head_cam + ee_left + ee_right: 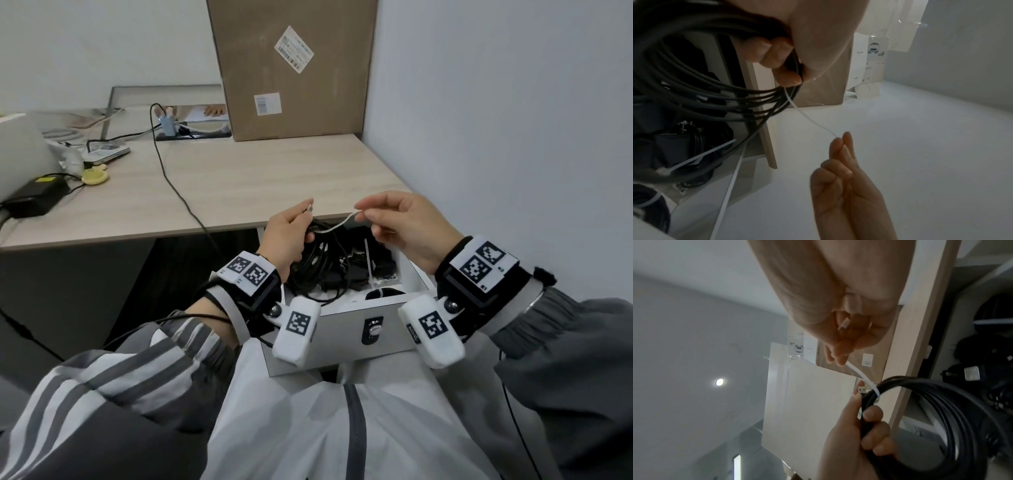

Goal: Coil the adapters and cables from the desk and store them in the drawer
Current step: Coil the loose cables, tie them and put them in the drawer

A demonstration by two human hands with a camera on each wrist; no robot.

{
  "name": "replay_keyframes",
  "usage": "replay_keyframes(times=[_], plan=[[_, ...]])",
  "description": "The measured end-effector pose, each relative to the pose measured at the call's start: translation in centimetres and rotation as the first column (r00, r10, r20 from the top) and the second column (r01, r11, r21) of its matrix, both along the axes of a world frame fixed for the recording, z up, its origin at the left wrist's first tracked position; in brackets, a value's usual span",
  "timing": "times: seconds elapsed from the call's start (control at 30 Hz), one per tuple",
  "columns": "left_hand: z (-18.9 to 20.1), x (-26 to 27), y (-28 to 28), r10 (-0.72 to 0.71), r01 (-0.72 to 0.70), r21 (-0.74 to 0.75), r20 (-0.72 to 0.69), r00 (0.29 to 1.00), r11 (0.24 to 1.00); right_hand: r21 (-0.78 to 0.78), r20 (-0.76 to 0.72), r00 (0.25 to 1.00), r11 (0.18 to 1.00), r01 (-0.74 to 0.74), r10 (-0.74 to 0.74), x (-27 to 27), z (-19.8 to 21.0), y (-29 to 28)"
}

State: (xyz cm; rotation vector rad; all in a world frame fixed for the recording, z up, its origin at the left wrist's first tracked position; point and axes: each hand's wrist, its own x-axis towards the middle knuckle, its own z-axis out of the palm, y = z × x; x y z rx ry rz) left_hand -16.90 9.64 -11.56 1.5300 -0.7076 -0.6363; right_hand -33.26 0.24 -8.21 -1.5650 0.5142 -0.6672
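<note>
My left hand (pixel 287 233) grips a coil of black cable (pixel 318 260) above the open drawer (pixel 335 339); the cable's USB plug (pixel 309 207) pokes up past my fingers. A thin white zip tie (pixel 334 226) runs from the coil to my right hand (pixel 394 222), which pinches its end between thumb and forefinger. The left wrist view shows my left hand (pixel 789 53) curled round the coil (pixel 705 91), with the zip tie (pixel 809 120) leading to the right hand (pixel 840 162). From the right wrist, the right hand (pixel 838 337) holds the tie (pixel 861 376) looped round the coil (pixel 941 402).
Other black cable bundles with white ties (pixel 370 267) lie in the drawer. On the desk (pixel 274 171) a black power adapter (pixel 34 198) sits at the left, a loose black cable (pixel 174 185) trails over the edge, and a cardboard box (pixel 291 68) stands at the back. A wall (pixel 513 137) closes the right side.
</note>
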Motion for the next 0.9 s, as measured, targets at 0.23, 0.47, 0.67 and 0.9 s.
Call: replay_keyframes(times=[0.23, 0.47, 0.67, 0.9], plan=[[-0.1, -1.3, 0.5, -0.177, 0.169, 0.095, 0.088, 0.980, 0.981, -0.267, -0.217, 0.973, 0.963, 0.021, -0.082, 1.7, -1.0, 0.2], [0.1, -1.7, 0.3, -0.183, 0.163, 0.113, 0.202, 0.962, 0.980, -0.286, -0.166, 0.977, 0.955, 0.082, -0.134, 2.8, -0.9, 0.4], [-0.1, -2.3, 0.8, -0.189, 0.179, 0.063, 0.246, 0.950, 0.982, -0.017, 0.038, 0.987, 0.987, 0.157, -0.156, 2.3, -1.8, 0.0], [-0.7, -3.0, 0.8, -0.188, 0.178, 0.064, 0.229, 0.955, 0.982, 0.103, 0.165, 0.979, 0.990, 0.100, -0.117, 1.7, -2.6, 0.2]])
